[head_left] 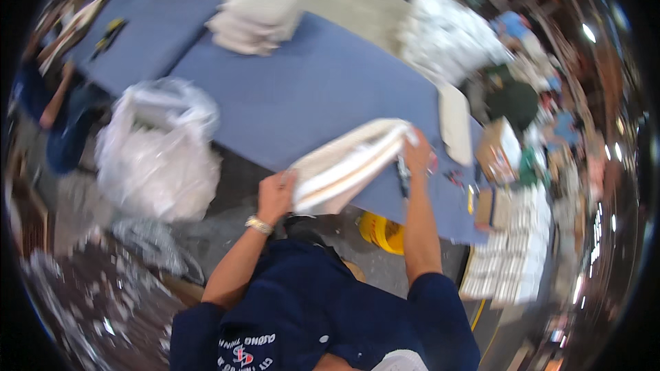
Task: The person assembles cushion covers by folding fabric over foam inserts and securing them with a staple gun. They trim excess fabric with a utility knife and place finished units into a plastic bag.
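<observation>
Between both hands I hold a cream cushion-like fabric piece (350,163) at the near edge of the blue-grey table (330,82). An edge with a tan stripe faces me. My left hand (276,196), with a gold watch band at the wrist, is closed on its near left end. The far right end is gripped by my right hand (416,154). Motion blur hides the exact finger positions. A dark, slim tool (403,173) lies on the table close to my right wrist. Further right rests a flat cream pad (454,124) with rounded ends.
A stack of cream cushions (261,7) stands far on the table. A full white plastic bag (161,151) is at the left, a yellow bucket (382,232) below the table edge. White bundles (509,247) and cardboard boxes (496,148) stand right. Another person (58,110) is far left.
</observation>
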### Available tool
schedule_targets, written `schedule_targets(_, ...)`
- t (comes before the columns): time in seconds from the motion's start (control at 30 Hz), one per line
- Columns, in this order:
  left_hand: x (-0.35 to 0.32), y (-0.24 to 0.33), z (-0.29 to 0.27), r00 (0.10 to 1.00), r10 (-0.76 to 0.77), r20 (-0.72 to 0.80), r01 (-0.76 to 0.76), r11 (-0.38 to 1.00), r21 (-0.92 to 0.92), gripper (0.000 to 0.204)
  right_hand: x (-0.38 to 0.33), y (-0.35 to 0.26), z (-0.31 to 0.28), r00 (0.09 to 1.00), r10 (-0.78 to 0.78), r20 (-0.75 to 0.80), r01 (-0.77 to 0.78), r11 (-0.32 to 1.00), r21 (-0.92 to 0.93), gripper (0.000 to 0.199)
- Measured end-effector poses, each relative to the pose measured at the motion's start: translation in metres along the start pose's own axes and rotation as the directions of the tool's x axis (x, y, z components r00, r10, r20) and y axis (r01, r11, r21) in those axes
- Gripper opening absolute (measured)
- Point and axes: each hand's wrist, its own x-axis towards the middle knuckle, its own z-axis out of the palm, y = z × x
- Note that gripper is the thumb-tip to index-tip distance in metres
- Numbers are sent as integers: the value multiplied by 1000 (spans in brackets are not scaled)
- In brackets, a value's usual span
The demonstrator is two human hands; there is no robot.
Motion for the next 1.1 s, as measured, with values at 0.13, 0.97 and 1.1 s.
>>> schedule_targets(0.13, -1, -12, 11, 997, 79, 21, -81, 990, 113, 48, -16, 50, 17, 998, -61, -15, 60, 997, -47, 35)
schedule_targets(0.97, 7, 11, -3, 980, -193, 35, 190, 978, 91, 45, -172, 86, -13, 741, 571, 353, -671, 650, 358, 56)
schedule_targets(1.1, 1, 15, -7, 974, -218, -61, 225, 961, 160, 46, -175, 169, -63, 698, 682, 218, -683, 543, 489, 54)
